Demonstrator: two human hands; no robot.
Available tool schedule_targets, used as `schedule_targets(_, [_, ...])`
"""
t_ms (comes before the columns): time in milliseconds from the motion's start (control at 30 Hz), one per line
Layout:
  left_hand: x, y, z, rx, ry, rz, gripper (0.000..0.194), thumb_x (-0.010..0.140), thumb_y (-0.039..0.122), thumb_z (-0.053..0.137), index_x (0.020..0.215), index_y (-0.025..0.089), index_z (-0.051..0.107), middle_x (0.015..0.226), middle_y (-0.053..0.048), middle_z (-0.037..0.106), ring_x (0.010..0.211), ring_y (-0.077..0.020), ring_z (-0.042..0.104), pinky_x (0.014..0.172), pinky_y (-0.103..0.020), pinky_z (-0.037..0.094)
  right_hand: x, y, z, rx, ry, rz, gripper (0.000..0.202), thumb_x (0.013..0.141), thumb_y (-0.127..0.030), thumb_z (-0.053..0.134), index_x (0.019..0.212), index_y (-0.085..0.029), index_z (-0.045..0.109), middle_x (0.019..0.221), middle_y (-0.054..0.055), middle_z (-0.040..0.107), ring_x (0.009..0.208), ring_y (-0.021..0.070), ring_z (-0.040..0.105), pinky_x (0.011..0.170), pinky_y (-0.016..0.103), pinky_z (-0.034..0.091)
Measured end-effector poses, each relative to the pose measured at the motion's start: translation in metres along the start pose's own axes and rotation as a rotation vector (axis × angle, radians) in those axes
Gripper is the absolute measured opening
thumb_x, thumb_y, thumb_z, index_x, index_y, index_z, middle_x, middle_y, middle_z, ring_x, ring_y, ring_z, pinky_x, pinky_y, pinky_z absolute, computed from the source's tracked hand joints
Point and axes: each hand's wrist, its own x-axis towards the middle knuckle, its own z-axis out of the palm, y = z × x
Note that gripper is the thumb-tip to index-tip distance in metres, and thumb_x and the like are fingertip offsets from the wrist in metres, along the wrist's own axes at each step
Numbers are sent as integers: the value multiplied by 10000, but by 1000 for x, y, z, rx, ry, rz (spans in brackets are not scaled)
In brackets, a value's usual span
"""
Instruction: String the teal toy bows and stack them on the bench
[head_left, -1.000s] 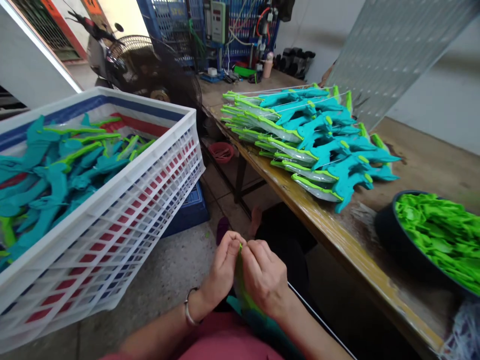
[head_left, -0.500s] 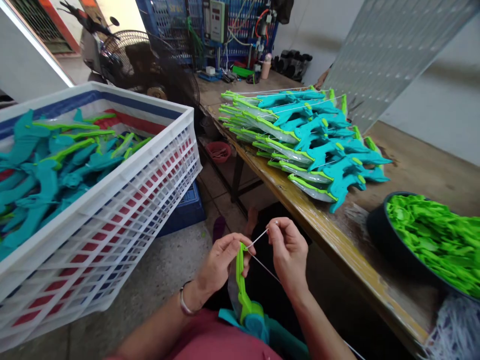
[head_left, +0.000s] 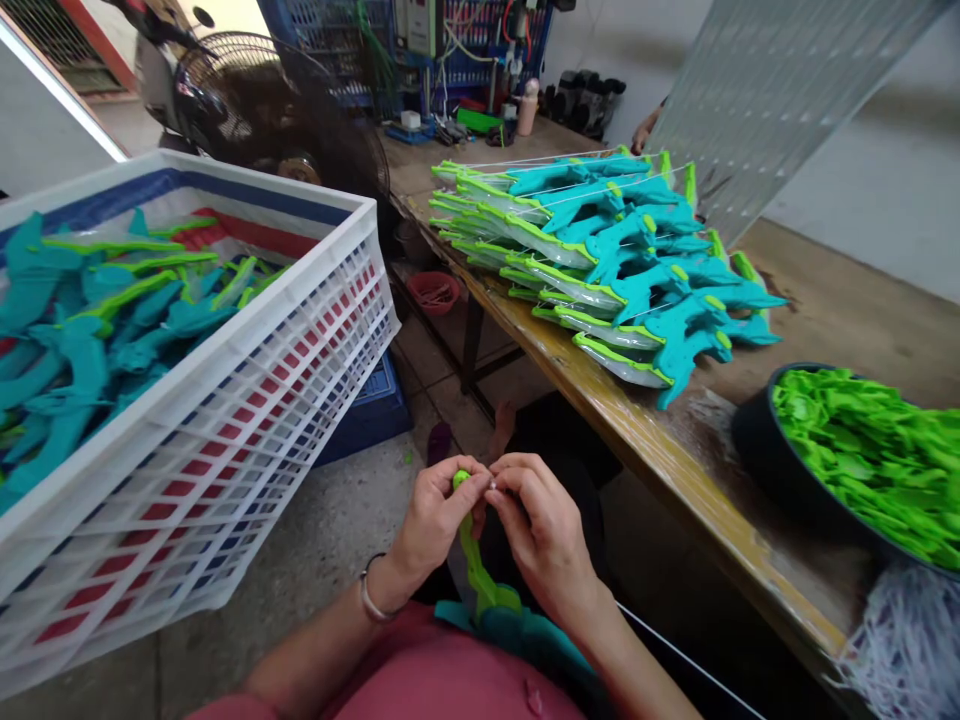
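My left hand (head_left: 435, 520) is closed around the tip of a lime-green and teal toy bow (head_left: 480, 585), which hangs down against my lap. Its teal middle lies partly hidden under my right forearm. My right hand (head_left: 551, 535) pinches the end of a white string right beside my left fingertips, and the two hands touch or nearly touch. The exact string end between the fingers is too small to make out. Further along, the white string (head_left: 679, 655) runs out from under my right forearm to the lower right.
Strung toy bows (head_left: 622, 260) lie stacked on the wooden table (head_left: 675, 470). A black tub (head_left: 757, 450) of green plastic pieces and a bundle of white strings (head_left: 892, 640) are at right. At left stands a white crate (head_left: 300, 345) of bows. Another person's hand (head_left: 645, 132) shows behind the stack.
My right hand has moved left and down, from holding the string stretched away from the bow tip to meeting my left fingertips. The view has shifted slightly.
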Motion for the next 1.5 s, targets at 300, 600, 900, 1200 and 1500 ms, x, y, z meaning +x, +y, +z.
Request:
schedule_targets(300, [-1,-1,-3,-113,-82,-13,303,887,458,733,874,158,694,674,-5,620,494,-110,546,434,-212,465,2,2,7,195,29,270,267,1033,-304,566,781,-215,568,648,-41,619,548,107,588,531,214,472])
schedule_targets(600, [3,2,-5,-198,-117,-61,294,876,397,734,741,149,649,653,10,544,512,-99,516,430,-195,428,-4,6,9,34,26,80,191,1024,-165,570,839,-205,598,742,-15,653,659,116,612,647,250,480])
schedule_targets(900, [10,5,-7,-211,-194,-226,373,754,471,846,790,146,667,603,10,593,471,-105,539,442,-212,417,-4,9,1,14,29,-84,171,1004,-66,507,1036,-215,583,1117,91,640,1039,187,642,843,334,565])
schedule_targets(1200, [9,2,-4,-156,-119,-148,351,771,456,830,730,147,667,585,9,593,467,-109,541,444,-219,436,-2,7,-2,-31,-2,39,136,1027,-151,486,924,-213,550,894,37,618,804,154,608,726,288,525])
schedule_targets(1500, [10,7,-2,-54,-186,-101,291,866,408,746,772,149,650,615,22,571,469,-91,526,441,-206,457,-7,5,3,403,95,426,94,963,-275,634,892,-218,613,754,-28,634,620,113,605,562,208,524])
